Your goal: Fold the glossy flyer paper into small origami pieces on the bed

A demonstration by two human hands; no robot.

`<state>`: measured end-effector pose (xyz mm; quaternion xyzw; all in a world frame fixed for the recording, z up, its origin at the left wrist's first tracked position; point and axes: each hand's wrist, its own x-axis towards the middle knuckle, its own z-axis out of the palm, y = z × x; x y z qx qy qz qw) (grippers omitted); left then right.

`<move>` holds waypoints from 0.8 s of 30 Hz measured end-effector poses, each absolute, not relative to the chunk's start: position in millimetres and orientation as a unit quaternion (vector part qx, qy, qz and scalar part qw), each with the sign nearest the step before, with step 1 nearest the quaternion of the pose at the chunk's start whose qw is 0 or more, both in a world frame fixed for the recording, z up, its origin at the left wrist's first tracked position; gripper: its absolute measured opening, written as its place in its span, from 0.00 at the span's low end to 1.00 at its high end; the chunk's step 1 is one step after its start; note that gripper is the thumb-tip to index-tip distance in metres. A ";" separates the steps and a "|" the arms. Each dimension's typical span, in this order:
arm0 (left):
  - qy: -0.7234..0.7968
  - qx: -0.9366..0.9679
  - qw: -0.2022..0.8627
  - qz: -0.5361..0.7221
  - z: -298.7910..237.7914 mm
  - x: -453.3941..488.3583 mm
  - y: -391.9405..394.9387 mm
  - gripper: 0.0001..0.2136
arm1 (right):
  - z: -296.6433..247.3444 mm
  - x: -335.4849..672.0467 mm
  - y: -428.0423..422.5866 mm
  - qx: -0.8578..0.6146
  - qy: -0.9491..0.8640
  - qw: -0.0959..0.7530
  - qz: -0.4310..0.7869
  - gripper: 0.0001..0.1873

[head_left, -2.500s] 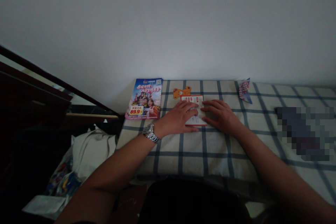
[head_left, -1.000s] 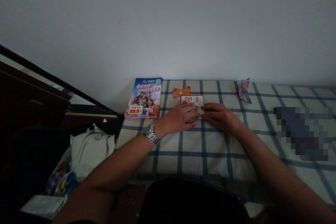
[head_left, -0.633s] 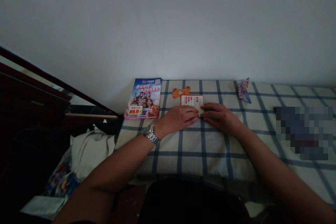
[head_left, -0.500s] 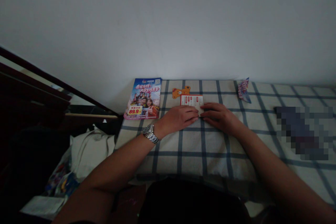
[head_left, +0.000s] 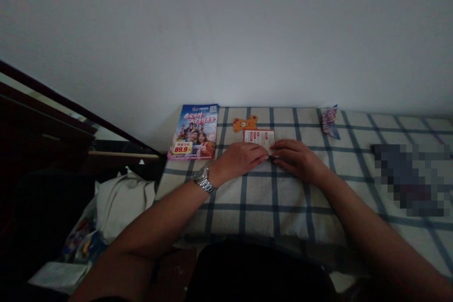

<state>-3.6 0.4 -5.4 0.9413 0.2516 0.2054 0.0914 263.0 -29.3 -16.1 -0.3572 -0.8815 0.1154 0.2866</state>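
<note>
A small white sheet of paper [head_left: 260, 137] with a red border and red-and-dark print lies on the checked cloth. My left hand [head_left: 246, 156], with a metal watch [head_left: 202, 178] on its wrist, bears on the sheet's near left side, fingers held together. From the right, my right hand [head_left: 295, 156] grips the near right edge with bent fingers. Both sets of fingertips almost meet at the near edge and cover that part of the sheet. Just behind it sits an orange bear cutout [head_left: 244, 124].
A stack of colourful flyers [head_left: 194, 132] lies on the left. A folded piece of printed paper [head_left: 330, 122] stands to the right, near the wall [head_left: 226, 33]. Further right is a blurred dark object [head_left: 406, 179]. A white bag [head_left: 122, 203] hangs low at left.
My fingertips have shifted slightly along the near edge of the sheet. The sheet's far edge sits a little nearer to me; everything else stays as it was.
</note>
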 end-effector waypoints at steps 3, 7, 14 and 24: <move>0.260 0.940 0.085 0.204 -5.6 -4.0 -0.9 0.16 | -14.5 261.6 -30.4 -0.354 -0.878 0.296 0.129 0.08; 0.255 0.938 0.086 0.217 -4.4 -4.6 -1.6 0.17 | -13.2 260.2 -32.8 -0.358 -0.873 0.296 0.150 0.08; 0.247 0.934 0.093 0.239 2.2 -7.8 -2.0 0.15 | -12.9 260.0 -35.0 -0.399 -0.860 0.287 0.138 0.10; 0.334 0.902 0.096 0.255 -3.6 -4.6 1.2 0.13 | -15.2 258.6 -36.0 -0.444 -0.835 0.292 0.142 0.11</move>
